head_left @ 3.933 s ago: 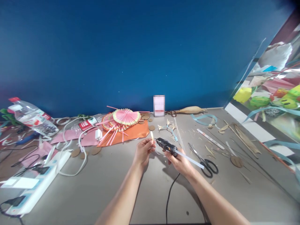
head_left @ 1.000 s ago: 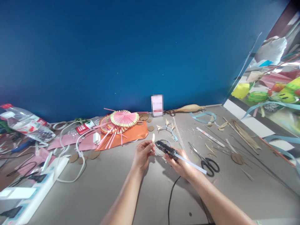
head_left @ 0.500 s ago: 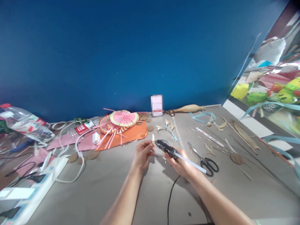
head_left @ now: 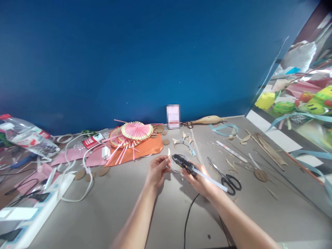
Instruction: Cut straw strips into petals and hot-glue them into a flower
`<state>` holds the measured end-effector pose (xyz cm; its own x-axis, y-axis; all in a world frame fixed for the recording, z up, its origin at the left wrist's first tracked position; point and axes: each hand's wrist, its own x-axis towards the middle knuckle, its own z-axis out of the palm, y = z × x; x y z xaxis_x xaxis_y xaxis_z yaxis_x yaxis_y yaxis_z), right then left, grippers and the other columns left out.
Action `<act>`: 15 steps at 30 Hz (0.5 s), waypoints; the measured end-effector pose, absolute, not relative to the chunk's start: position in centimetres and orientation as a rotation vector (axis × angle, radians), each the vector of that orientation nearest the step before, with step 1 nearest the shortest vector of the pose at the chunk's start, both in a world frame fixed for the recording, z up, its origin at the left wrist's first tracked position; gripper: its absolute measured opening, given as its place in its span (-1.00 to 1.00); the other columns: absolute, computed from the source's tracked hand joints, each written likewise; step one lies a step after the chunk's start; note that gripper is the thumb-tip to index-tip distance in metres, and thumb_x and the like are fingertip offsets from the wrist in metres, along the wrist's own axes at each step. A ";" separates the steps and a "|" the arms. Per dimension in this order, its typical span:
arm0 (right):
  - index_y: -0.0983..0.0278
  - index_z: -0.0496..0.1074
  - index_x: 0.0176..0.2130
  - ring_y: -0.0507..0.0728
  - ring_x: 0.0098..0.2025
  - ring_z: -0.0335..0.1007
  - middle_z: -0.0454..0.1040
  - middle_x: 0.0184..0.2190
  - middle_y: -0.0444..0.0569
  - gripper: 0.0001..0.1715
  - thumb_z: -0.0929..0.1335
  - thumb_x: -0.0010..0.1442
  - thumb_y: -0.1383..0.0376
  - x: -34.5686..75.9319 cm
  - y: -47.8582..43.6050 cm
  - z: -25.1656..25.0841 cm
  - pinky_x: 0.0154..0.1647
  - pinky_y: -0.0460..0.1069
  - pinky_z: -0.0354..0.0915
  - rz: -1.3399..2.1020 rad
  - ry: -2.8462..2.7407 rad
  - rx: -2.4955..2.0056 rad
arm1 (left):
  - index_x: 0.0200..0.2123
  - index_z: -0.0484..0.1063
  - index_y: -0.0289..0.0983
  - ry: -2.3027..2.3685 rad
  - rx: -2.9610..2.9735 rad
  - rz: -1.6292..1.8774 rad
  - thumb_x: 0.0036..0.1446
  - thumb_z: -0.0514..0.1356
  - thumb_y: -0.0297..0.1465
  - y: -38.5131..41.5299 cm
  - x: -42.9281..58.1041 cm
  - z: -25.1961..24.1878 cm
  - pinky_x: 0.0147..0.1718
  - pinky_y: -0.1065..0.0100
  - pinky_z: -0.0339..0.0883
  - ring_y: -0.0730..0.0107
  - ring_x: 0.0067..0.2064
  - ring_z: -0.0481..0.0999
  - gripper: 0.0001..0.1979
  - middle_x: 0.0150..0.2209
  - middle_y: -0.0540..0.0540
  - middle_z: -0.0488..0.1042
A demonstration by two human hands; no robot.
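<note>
My right hand (head_left: 198, 178) is closed around a black hot glue gun (head_left: 184, 164), with a long translucent glue stick (head_left: 211, 181) poking out of its back end. Between the fingertips of my left hand (head_left: 157, 169) is a small, pale, pointed strip (head_left: 169, 152), held upright. The gun's nozzle is right by the strip's lower part; whether they touch I cannot tell. Behind the gun, partly covered by it, lies a coil of clear tubing or wire (head_left: 176, 168). A black cord (head_left: 188, 216) trails over the table toward me below my right hand.
Black-handled scissors (head_left: 229, 181) and a marker-like white pen (head_left: 231, 151) lie to the right. Pink paper rosettes (head_left: 137, 130) rest on orange paper (head_left: 153, 147). At left are a power strip (head_left: 49, 207) and plastic bottles (head_left: 31, 136). Dried husks (head_left: 271, 152) lie far right.
</note>
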<state>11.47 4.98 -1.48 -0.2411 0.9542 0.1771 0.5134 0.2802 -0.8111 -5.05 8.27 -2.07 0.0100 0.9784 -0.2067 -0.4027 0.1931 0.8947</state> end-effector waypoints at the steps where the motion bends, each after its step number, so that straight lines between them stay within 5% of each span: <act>1: 0.29 0.24 -0.51 -0.03 -0.58 0.14 0.28 -0.62 -0.16 -0.67 0.21 0.14 0.12 11.5 5.0 -1.4 -0.57 -0.12 0.08 0.827 -1.872 -1.324 | -0.49 0.41 -0.38 1.012 0.743 1.248 -0.27 0.32 -0.38 8.3 -5.1 -2.1 -0.64 0.58 0.25 0.63 -0.58 0.31 -0.77 -0.58 0.03 0.35; 15: 0.29 0.23 -0.51 -0.01 -0.58 0.15 0.29 -0.61 -0.15 -0.66 0.21 0.14 0.10 11.5 4.9 -1.3 -0.57 -0.12 0.09 0.853 -1.876 -1.332 | -0.48 0.41 -0.38 1.004 0.753 1.230 -0.25 0.31 -0.38 8.2 -5.0 -2.2 -0.64 0.58 0.24 0.62 -0.58 0.31 -0.77 -0.58 0.01 0.35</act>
